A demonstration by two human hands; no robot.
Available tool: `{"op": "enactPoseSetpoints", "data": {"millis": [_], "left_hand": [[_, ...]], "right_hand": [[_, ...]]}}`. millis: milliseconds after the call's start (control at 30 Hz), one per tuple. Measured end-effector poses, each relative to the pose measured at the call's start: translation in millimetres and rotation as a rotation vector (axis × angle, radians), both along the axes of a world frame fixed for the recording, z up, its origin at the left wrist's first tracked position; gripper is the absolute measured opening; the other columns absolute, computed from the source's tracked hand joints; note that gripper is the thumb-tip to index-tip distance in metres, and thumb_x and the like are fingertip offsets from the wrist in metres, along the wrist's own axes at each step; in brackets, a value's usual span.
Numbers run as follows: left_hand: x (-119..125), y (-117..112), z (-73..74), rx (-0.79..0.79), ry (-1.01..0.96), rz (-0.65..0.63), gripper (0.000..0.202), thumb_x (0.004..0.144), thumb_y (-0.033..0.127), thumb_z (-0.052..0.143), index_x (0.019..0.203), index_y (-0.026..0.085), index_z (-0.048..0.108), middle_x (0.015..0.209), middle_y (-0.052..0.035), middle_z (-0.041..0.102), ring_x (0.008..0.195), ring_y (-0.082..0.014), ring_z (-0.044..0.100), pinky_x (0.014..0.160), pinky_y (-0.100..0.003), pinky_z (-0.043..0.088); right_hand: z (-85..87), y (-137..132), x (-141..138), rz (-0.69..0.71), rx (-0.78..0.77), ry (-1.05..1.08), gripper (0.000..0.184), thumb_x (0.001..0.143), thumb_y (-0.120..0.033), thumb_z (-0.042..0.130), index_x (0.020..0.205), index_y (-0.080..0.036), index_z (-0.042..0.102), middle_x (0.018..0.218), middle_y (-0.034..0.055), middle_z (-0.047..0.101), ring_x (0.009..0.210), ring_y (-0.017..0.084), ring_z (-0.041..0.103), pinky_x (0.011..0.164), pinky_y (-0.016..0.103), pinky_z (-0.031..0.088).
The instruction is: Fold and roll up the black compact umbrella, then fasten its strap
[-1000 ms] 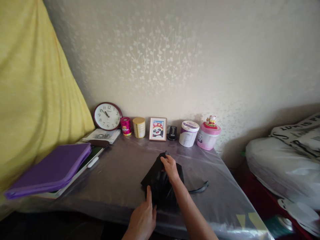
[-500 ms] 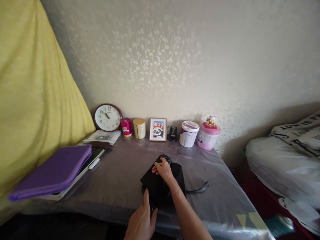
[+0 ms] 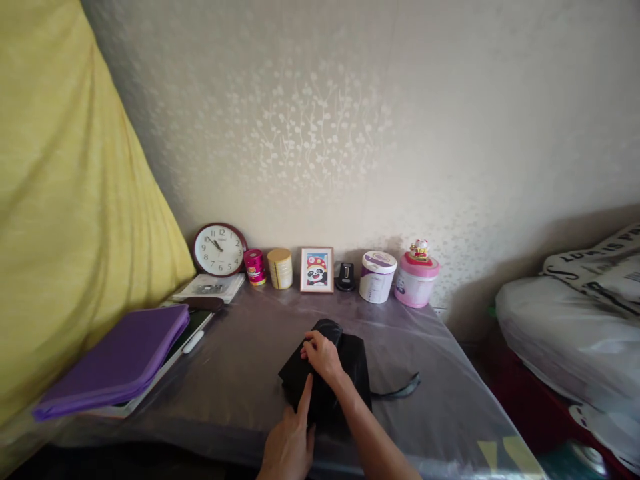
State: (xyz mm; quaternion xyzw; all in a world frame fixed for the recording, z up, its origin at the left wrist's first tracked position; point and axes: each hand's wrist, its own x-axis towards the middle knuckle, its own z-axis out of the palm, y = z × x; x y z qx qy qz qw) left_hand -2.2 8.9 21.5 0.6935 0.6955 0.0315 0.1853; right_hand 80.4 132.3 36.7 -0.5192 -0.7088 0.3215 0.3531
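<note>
A bundle of black folded cloth (image 3: 350, 353) lies on the table in front of me, with one pointed corner to the left and a dark strap (image 3: 400, 388) trailing out to the right. My left hand (image 3: 290, 433) is at its near left edge, index finger stretched along the cloth and thumb apart beside it; the other fingers are mostly hidden. Across the top of the bundle lies my right hand (image 3: 323, 353), its fingers curled against the fabric. My right forearm covers part of the near side.
Along the wall stand a clock (image 3: 220, 249), a pink can (image 3: 255, 267), a yellow-lidded can (image 3: 280, 268), a panda picture frame (image 3: 317, 270), a small black device (image 3: 345, 277) and two tubs (image 3: 377, 280). A purple folder (image 3: 115, 360) lies left; a plastic-wrapped bundle (image 3: 550, 327) sits right.
My left hand has moved up and slightly right, its index finger now farther onto the cloth. My right hand has shifted slightly left and down. The view has tilted slightly.
</note>
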Motion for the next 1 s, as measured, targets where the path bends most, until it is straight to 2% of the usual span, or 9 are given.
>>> {"op": "enactPoseSetpoints", "data": {"millis": [100,200,300,433,667,767,867,1000], "left_hand": [[-1.8,1.0,-2.5,-0.012,-0.013,-0.006,0.062,0.085,0.017,0.033,0.139,0.020,0.002,0.105,-0.0120,0.057,0.085,-0.0175,0.061,0.072,-0.025,0.042],[-3.4,2.6,-3.9,-0.056,-0.018,-0.020,0.059,0.085,0.016,0.032,0.138,0.011,0.010,0.110,-0.0149,0.056,0.090,-0.0187,0.060,0.074,-0.025,0.042],[-4.1,5.0,-6.2,-0.088,-0.035,-0.012,0.059,0.084,0.017,0.033,0.138,0.009,0.010,0.112,-0.0150,0.056,0.092,-0.0194,0.060,0.073,-0.025,0.042],[-4.0,6.6,-10.6,-0.087,-0.090,0.026,0.064,0.084,0.019,0.033,0.139,0.014,0.000,0.118,-0.0127,0.054,0.089,-0.0165,0.061,0.072,-0.023,0.042],[-3.5,8.6,-11.1,-0.144,-0.101,0.107,0.069,0.082,0.022,0.036,0.139,0.014,-0.003,0.127,-0.0141,0.047,0.098,-0.0178,0.057,0.080,-0.026,0.041],[-4.3,9.4,-8.0,-0.176,-0.116,0.124,0.069,0.082,0.022,0.035,0.139,0.014,-0.002,0.124,-0.0140,0.049,0.097,-0.0200,0.058,0.080,-0.030,0.042],[-5.7,9.8,-6.0,-0.206,-0.156,0.132,0.067,0.083,0.025,0.034,0.139,0.012,-0.001,0.122,-0.0137,0.052,0.096,-0.0217,0.058,0.079,-0.032,0.042],[-5.7,10.7,-4.2,-0.231,-0.166,0.138,0.066,0.084,0.026,0.033,0.139,0.012,0.000,0.112,-0.0128,0.059,0.094,-0.0215,0.059,0.078,-0.032,0.042]], "right_hand": [[5.9,-26.1,7.3,0.154,0.187,0.056,0.024,0.085,-0.018,0.037,0.098,-0.021,0.057,0.081,0.0007,0.066,0.074,0.012,0.062,0.069,0.022,0.045],[4.7,-49.9,17.0,0.280,0.381,-0.051,0.025,0.087,-0.019,0.036,0.098,-0.023,0.059,0.093,0.0025,0.065,0.089,0.014,0.057,0.081,0.026,0.043],[-3.6,-53.4,24.7,0.376,0.483,-0.172,0.026,0.088,-0.016,0.035,0.100,-0.020,0.058,0.099,0.0038,0.064,0.101,0.014,0.053,0.093,0.032,0.036],[-15.0,-25.6,29.5,0.379,0.528,-0.289,0.024,0.089,-0.023,0.038,0.101,-0.020,0.059,0.101,0.0036,0.064,0.113,0.016,0.046,0.102,0.039,0.024],[-19.4,37.0,33.5,0.334,0.508,-0.394,0.024,0.089,-0.024,0.039,0.091,-0.022,0.063,0.098,0.0009,0.066,0.110,0.016,0.047,0.102,0.038,0.020],[-17.6,55.3,35.7,0.309,0.484,-0.472,0.025,0.088,-0.020,0.040,0.087,-0.023,0.065,0.095,-0.0001,0.067,0.110,0.016,0.047,0.101,0.038,0.019],[-14.3,68.0,36.9,0.269,0.399,-0.530,0.027,0.088,-0.021,0.039,0.085,-0.023,0.065,0.094,-0.0001,0.066,0.107,0.015,0.048,0.098,0.032,0.025],[-13.0,79.3,36.4,0.200,0.260,-0.572,0.030,0.090,-0.025,0.035,0.087,-0.024,0.065,0.100,-0.0006,0.065,0.095,0.011,0.054,0.085,0.021,0.036]]}}
